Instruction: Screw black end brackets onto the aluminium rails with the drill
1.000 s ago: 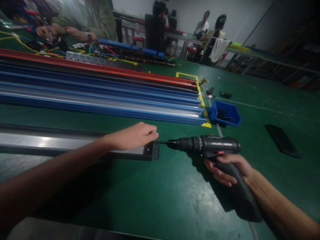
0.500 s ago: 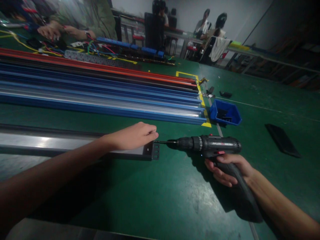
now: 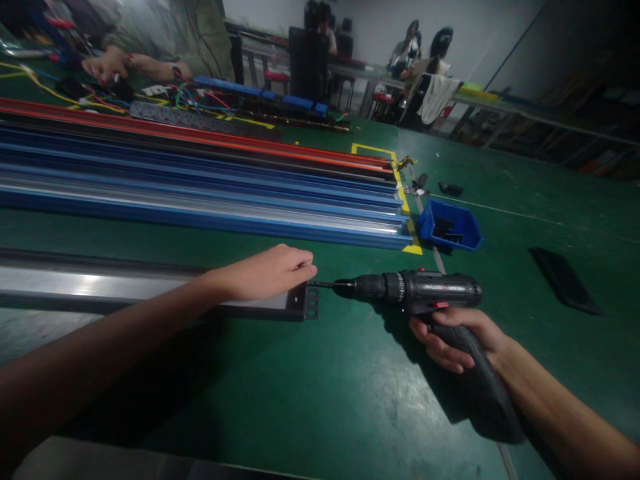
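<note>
My right hand (image 3: 457,340) is wrapped round the grip of a black cordless drill (image 3: 435,291), which lies level and points left. Its long bit (image 3: 325,285) reaches the black end cap (image 3: 311,301) of a long metal rail (image 3: 255,307). Over the end of that rail rests my left hand (image 3: 277,272), fingers curled together beside the bit's tip. Those fingers hide the tip and the far corner of the end cap. Whether the left hand pinches a small part there cannot be seen.
Several blue rails (image 3: 280,220) and an orange one (image 3: 250,137) lie behind. A blue bin (image 3: 453,225) holds small black parts. A dark flat object (image 3: 565,280) lies at right. Across the table, a co-worker's hands (image 3: 113,65) are among wires.
My hands, the drill and the rail have stayed practically where they were. Across the table, the co-worker's hands have shifted slightly.
</note>
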The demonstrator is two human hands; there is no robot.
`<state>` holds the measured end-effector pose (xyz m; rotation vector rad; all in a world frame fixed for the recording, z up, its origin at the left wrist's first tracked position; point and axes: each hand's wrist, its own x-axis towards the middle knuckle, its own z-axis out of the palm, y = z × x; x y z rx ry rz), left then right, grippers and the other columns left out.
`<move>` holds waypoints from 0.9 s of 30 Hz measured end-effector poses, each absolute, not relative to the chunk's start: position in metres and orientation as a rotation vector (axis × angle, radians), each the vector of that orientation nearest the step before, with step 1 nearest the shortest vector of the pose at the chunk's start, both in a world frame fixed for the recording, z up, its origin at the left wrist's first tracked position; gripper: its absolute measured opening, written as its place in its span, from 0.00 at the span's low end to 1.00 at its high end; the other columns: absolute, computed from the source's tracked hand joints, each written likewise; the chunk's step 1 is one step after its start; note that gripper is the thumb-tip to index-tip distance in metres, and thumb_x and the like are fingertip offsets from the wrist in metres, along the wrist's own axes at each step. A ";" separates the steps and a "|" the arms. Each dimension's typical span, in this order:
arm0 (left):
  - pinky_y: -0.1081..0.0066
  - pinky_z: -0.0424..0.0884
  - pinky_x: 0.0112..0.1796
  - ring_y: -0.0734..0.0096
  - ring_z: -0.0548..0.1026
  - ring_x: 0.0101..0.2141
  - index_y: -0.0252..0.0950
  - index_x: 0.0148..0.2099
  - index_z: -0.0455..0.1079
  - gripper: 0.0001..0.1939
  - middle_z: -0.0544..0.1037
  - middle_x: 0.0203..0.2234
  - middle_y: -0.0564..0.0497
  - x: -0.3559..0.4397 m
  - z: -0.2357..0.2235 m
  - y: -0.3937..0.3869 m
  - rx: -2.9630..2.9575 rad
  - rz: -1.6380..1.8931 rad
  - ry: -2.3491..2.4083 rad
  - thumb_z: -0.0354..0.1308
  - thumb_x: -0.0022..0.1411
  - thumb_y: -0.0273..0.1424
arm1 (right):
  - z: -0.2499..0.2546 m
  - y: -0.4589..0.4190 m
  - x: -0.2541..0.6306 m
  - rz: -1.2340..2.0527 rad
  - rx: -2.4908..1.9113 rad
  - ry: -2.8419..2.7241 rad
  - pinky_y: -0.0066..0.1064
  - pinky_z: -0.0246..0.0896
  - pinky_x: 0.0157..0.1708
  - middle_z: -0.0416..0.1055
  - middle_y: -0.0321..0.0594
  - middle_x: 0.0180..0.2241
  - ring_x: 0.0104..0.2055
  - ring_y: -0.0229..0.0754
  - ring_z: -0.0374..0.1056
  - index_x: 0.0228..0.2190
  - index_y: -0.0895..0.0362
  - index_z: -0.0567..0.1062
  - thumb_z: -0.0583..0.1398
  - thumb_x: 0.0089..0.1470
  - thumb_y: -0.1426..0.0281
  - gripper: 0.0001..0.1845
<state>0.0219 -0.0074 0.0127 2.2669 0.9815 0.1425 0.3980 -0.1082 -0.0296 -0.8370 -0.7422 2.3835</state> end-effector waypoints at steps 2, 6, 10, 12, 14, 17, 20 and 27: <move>0.69 0.55 0.31 0.71 0.66 0.28 0.37 0.31 0.61 0.21 0.69 0.26 0.54 0.022 0.013 -0.008 2.255 0.135 0.988 0.43 0.73 0.43 | -0.029 -0.108 0.398 2.388 -0.843 -0.732 0.23 0.65 0.18 0.72 0.38 0.26 0.12 0.26 0.57 0.37 0.66 0.77 0.60 0.61 0.65 0.14; 0.68 0.55 0.32 0.71 0.65 0.29 0.37 0.31 0.61 0.21 0.69 0.26 0.54 0.023 0.015 -0.009 2.252 0.125 0.991 0.43 0.74 0.43 | -0.029 -0.108 0.397 2.395 -0.831 -0.726 0.23 0.66 0.19 0.72 0.39 0.26 0.12 0.26 0.58 0.37 0.67 0.77 0.60 0.61 0.66 0.14; 0.68 0.54 0.32 0.71 0.65 0.29 0.36 0.30 0.60 0.21 0.68 0.27 0.54 0.023 0.014 -0.009 2.260 0.133 0.985 0.43 0.74 0.42 | -0.030 -0.107 0.396 2.378 -0.804 -0.730 0.23 0.64 0.17 0.71 0.40 0.25 0.12 0.26 0.57 0.38 0.69 0.78 0.59 0.61 0.67 0.16; 0.68 0.54 0.32 0.72 0.64 0.29 0.36 0.30 0.60 0.21 0.68 0.27 0.54 0.022 0.014 -0.008 2.263 0.138 0.977 0.43 0.74 0.43 | -0.029 -0.107 0.395 2.373 -0.817 -0.725 0.22 0.63 0.17 0.71 0.41 0.26 0.12 0.26 0.57 0.38 0.70 0.78 0.59 0.60 0.67 0.16; 0.68 0.54 0.32 0.72 0.64 0.29 0.36 0.30 0.60 0.21 0.68 0.27 0.54 0.022 0.013 -0.008 2.262 0.138 0.974 0.43 0.74 0.43 | -0.027 -0.107 0.394 2.369 -0.832 -0.731 0.22 0.63 0.17 0.71 0.41 0.26 0.12 0.26 0.57 0.39 0.70 0.78 0.59 0.60 0.67 0.16; 0.68 0.54 0.32 0.71 0.65 0.29 0.36 0.31 0.60 0.21 0.68 0.27 0.54 0.022 0.013 -0.007 2.255 0.135 0.979 0.43 0.74 0.43 | -0.025 -0.106 0.394 2.364 -0.852 -0.750 0.22 0.63 0.18 0.71 0.40 0.26 0.12 0.26 0.57 0.39 0.69 0.78 0.59 0.60 0.66 0.17; 0.68 0.54 0.32 0.71 0.65 0.29 0.36 0.31 0.60 0.21 0.68 0.26 0.54 0.022 0.013 -0.008 2.258 0.135 0.982 0.43 0.74 0.43 | -0.027 -0.105 0.396 2.398 -0.828 -0.752 0.21 0.65 0.18 0.71 0.40 0.26 0.12 0.25 0.58 0.40 0.68 0.79 0.59 0.60 0.66 0.17; 0.68 0.54 0.32 0.72 0.65 0.28 0.36 0.30 0.61 0.21 0.67 0.26 0.55 0.023 0.014 -0.008 2.251 0.136 0.978 0.44 0.74 0.43 | -0.034 -0.104 0.401 2.417 -0.739 -0.759 0.23 0.69 0.20 0.73 0.42 0.28 0.14 0.26 0.61 0.42 0.68 0.79 0.58 0.62 0.67 0.17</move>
